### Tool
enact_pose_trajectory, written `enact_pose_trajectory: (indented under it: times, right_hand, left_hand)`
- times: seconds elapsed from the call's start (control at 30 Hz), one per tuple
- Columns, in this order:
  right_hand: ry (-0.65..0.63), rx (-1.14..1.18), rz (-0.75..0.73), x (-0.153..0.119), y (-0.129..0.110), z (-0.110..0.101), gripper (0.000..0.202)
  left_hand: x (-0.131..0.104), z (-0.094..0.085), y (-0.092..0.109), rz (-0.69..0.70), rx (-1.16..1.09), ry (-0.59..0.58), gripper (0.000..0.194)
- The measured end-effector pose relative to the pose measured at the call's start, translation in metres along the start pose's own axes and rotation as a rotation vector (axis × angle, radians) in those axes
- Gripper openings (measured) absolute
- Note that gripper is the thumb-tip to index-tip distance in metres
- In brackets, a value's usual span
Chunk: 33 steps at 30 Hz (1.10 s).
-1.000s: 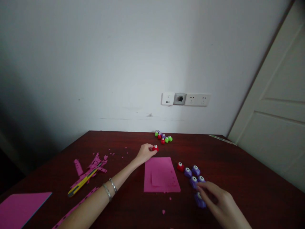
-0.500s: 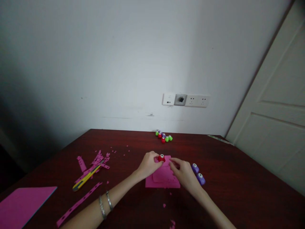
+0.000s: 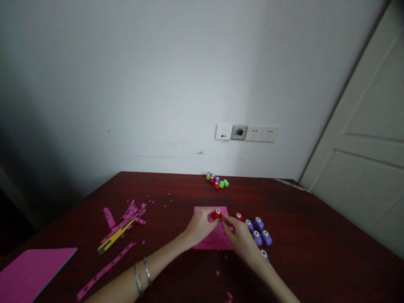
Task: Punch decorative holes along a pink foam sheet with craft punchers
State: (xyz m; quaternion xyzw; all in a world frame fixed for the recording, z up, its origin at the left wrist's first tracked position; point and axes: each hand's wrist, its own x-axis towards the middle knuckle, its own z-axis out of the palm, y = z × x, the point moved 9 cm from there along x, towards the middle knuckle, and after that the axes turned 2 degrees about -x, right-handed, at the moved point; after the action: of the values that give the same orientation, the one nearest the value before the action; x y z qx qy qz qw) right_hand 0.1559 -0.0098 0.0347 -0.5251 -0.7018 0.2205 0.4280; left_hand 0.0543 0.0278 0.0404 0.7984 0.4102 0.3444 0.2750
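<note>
My left hand (image 3: 202,226) pinches a small red craft punch (image 3: 216,214) with a white, black-centred top, held over a pink foam sheet (image 3: 210,241). Close against its right side are the fingertips of my right hand (image 3: 240,235), drawn together; what they pinch is hidden. Next to my right hand stand another red craft punch (image 3: 239,216) and several purple craft punches (image 3: 266,238), one of them partly covered by my wrist. The pink sheet lies flat on the dark red table, its middle partly hidden by my hands.
Pink punched scraps (image 3: 131,214) and a yellow utility knife (image 3: 115,238) lie on the left. A long punched strip (image 3: 105,271) and a large pink sheet (image 3: 34,269) are nearer. Several red, green and purple punches (image 3: 216,185) stand by the wall. Pink bits (image 3: 217,273) dot the front.
Both hands have shifted slightly, the right one coming nearer the red punch and moving lower and left. More purple punches and a second red one now show beside my right hand.
</note>
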Motion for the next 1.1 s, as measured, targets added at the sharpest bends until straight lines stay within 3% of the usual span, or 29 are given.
enact_pose_trajectory:
  times: [0.3,0.53,0.67,0.97,1.1]
  right_hand:
    - [0.082,0.04,0.024,-0.001,0.011,0.001,0.031]
    - [0.09,0.05,0.076,0.004,0.024,0.0,0.029]
    - [0.158,0.027,0.076,0.005,0.025,-0.006,0.028]
    - [0.192,-0.031,0.095,0.003,0.023,-0.013,0.029]
    - [0.179,-0.014,0.123,0.001,0.026,-0.02,0.031]
  left_hand:
    - [-0.001,0.008,-0.002,0.044,0.029,-0.042,0.019]
    - [-0.02,0.024,0.007,-0.004,0.154,-0.124,0.062]
    - [-0.031,0.034,0.016,-0.054,0.207,-0.197,0.074]
    - [-0.037,0.034,0.024,-0.059,0.32,-0.236,0.074]
    - [-0.029,0.022,0.025,0.021,0.427,-0.25,0.059]
